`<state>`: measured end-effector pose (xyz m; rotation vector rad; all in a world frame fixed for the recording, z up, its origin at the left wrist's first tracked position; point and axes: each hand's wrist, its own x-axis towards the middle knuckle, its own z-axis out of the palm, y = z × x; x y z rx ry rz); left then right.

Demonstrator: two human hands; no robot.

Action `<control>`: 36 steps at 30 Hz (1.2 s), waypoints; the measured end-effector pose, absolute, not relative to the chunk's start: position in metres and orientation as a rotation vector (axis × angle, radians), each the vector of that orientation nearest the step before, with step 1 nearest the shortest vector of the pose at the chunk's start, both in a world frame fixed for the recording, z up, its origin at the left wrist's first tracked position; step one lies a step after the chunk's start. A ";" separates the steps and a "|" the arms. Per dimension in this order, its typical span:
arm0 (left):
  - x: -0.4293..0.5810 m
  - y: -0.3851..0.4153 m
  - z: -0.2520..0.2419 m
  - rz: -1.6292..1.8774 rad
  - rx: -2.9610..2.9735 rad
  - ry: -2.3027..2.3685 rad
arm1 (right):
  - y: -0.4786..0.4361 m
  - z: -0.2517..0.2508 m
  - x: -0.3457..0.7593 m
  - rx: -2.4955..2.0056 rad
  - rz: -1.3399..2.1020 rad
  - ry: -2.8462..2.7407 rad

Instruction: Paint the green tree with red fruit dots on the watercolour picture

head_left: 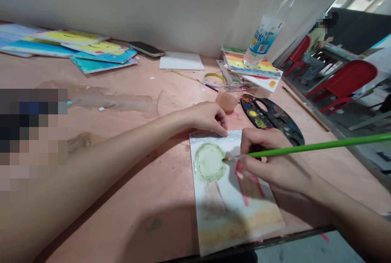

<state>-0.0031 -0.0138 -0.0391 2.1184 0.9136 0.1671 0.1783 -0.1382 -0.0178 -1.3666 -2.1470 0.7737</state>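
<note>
My right hand [269, 155] is closed around a green-handled paintbrush [317, 146]. The brush tip touches the right edge of a round green treetop painted on a white sheet [232, 220]. Below the treetop is a brown trunk. Pink-red lines show partly under my right hand, and a yellow-brown band runs along the bottom. At the sheet's top edge, my left hand [210, 117] has curled fingers, with a fingertip pressing on the sheet. Just beyond it stands a clear cup [227, 99] of brownish water. A black paint palette [275, 118] lies behind my right hand.
Smiling-face paintings [100, 46] and a phone [146, 48] lie at the back left. A blank white card [181, 61] and a tape roll [214, 79] are near the wall. A plastic bottle [264, 37] stands on stacked pictures. Another person [317, 43] sits beyond red chairs [357, 77].
</note>
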 end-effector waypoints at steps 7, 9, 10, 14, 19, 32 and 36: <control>-0.003 -0.014 -0.039 0.170 2.119 0.903 | -0.133 -0.019 0.176 -1.326 0.675 -2.146; -0.004 -0.012 -0.042 0.181 2.120 0.883 | -0.132 -0.021 0.176 -1.319 0.622 -2.168; -0.004 -0.012 -0.043 0.186 2.123 0.876 | -0.132 -0.022 0.177 -1.311 0.577 -2.185; -0.005 -0.010 -0.047 0.188 2.125 0.872 | -0.134 -0.024 0.177 -1.209 0.522 -2.250; -0.005 -0.011 -0.045 0.179 2.116 0.888 | -0.136 -0.020 0.175 -1.279 0.547 -2.185; -0.003 -0.015 -0.038 0.160 2.130 0.922 | -0.138 -0.020 0.175 -1.285 0.589 -2.212; -0.002 -0.016 -0.039 0.165 2.134 0.922 | -0.139 -0.015 0.174 -1.265 0.608 -2.217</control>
